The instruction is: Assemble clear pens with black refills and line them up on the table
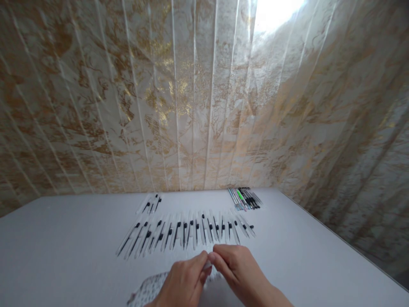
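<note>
My left hand (187, 275) and my right hand (239, 268) meet at the front middle of the white table, fingertips pinched close together. Between them shows a small whitish piece (207, 265), mostly covered by the fingers, so its kind is hidden. Both hands are closed. Just beyond them lies a long row of pen parts: clear barrels (195, 238), thin black refills (204, 232) and small black caps (178, 224). Under and beside my left hand is a white, dark-speckled flat item (148, 289), partly hidden by the hand.
At the back left lies a smaller group of clear and black pen parts (152, 204). Several pens (244, 198), one bright green, lie side by side at the back right. A gold-patterned curtain (179, 106) hangs behind the white table (70, 251).
</note>
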`<state>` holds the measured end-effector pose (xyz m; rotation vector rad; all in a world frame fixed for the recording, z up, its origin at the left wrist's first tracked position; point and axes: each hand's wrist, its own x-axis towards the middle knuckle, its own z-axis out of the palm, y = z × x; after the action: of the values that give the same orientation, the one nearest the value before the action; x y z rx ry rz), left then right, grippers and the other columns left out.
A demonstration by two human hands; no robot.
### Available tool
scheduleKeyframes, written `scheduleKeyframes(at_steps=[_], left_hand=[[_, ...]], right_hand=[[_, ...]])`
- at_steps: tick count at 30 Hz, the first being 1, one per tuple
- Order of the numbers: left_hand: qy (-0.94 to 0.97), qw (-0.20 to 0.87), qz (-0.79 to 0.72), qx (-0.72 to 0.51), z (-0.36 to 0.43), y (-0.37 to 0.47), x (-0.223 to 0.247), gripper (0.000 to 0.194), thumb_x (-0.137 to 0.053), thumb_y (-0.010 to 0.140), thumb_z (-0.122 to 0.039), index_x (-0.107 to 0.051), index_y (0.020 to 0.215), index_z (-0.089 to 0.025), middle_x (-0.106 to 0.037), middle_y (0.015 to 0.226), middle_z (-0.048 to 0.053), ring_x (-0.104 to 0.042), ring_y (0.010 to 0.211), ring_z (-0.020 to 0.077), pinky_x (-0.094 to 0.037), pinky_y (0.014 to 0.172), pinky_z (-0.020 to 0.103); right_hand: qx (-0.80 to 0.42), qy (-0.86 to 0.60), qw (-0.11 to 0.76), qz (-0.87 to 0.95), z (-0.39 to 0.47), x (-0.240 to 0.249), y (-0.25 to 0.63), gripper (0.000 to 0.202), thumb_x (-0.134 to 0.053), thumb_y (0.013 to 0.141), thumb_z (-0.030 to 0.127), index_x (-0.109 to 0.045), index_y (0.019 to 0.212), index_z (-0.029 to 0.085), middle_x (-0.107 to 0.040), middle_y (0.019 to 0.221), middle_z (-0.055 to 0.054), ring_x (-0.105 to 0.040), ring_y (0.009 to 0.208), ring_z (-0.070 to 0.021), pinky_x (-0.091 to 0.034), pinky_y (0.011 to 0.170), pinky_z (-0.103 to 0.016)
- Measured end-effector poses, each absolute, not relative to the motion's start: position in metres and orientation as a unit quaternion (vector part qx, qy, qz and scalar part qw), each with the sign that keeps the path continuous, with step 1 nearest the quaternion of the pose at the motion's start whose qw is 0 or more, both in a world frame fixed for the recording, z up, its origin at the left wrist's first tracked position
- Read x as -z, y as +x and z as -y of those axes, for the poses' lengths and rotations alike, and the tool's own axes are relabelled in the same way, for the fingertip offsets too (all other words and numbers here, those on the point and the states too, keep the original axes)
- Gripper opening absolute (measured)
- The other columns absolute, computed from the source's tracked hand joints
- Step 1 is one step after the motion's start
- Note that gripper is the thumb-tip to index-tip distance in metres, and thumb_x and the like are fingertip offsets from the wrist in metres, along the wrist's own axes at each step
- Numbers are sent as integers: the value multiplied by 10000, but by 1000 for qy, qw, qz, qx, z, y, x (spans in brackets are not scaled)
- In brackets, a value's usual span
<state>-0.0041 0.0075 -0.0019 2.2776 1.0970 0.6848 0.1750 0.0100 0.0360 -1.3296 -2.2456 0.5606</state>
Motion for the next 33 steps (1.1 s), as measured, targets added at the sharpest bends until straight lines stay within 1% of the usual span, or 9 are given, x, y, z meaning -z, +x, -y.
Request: scheduleKeyframes(at_steps=[4, 9, 12, 14, 19, 23, 25, 29, 33], left_hand=[[835, 253, -412, -261, -8, -4, 2, 280, -276, 974, -300, -520, 866, -216, -724, 841, 85, -699, 725, 236, -444, 623, 293], [843, 252, -403, -252, -8, -3, 4, 272, -296, 964, -258, -559, 919, -209, -736, 864, 79, -716, 778, 246, -465, 657, 296], [838, 251, -407, -262, -8, -4, 4, 275, -289, 968, -271, -551, 914, -208, -732, 876, 86, -709, 767, 239, -470, 652, 293], [836, 243, -415, -263, -8, -4, 3, 253, -299, 964, -262, -535, 889, -212, -729, 849, 79, -703, 744, 231, -461, 638, 287], [841, 262, -402, -251, -7, -3, 4, 248, -317, 958, -247, -559, 922, -210, -737, 861, 69, -710, 766, 226, -469, 656, 280], [835, 256, -410, -262, -8, -3, 5, 281, -288, 971, -281, -547, 896, -204, -733, 862, 95, -703, 752, 236, -467, 648, 294], [837, 246, -414, -259, -8, -3, 5, 257, -301, 961, -262, -534, 867, -211, -730, 830, 85, -702, 733, 235, -457, 634, 291], [842, 261, -397, -256, -6, -3, 4, 246, -318, 949, -238, -561, 923, -210, -740, 871, 76, -713, 776, 235, -469, 664, 289], [834, 254, -411, -266, -6, -4, 3, 251, -301, 965, -263, -535, 890, -212, -731, 861, 78, -704, 759, 228, -458, 649, 286]], right_hand=[[-200, -490, 236, 815, -9, -38, 174, 313, -361, 963, 444, -461, 755, 232, -604, 697, -12, -550, 611, -164, -327, 574, -238], [-183, -516, 196, 813, -8, -35, 174, 423, -330, 975, 455, -381, 619, 231, -506, 559, 18, -463, 523, -149, -258, 544, -263], [-210, -500, 226, 809, -9, -37, 175, 353, -378, 962, 449, -466, 700, 231, -576, 646, 10, -522, 590, -152, -300, 574, -238], [-210, -491, 234, 813, -9, -38, 176, 306, -382, 958, 419, -474, 736, 230, -597, 695, 0, -537, 624, -154, -316, 591, -233], [-195, -513, 193, 813, -10, -37, 175, 419, -332, 971, 441, -371, 613, 227, -494, 560, 19, -446, 525, -144, -250, 542, -257], [-215, -494, 228, 811, -9, -37, 174, 310, -397, 952, 444, -481, 745, 228, -612, 702, -7, -545, 621, -157, -313, 581, -231], [-198, -500, 219, 814, -9, -36, 174, 307, -385, 954, 429, -473, 739, 229, -614, 696, -11, -539, 610, -159, -308, 576, -237], [-181, -515, 191, 816, -9, -33, 173, 448, -307, 984, 461, -400, 615, 225, -546, 567, 8, -481, 529, -149, -255, 541, -258], [-196, -496, 231, 814, -9, -34, 173, 333, -382, 966, 442, -505, 746, 224, -640, 703, -13, -562, 618, -158, -312, 573, -236]])
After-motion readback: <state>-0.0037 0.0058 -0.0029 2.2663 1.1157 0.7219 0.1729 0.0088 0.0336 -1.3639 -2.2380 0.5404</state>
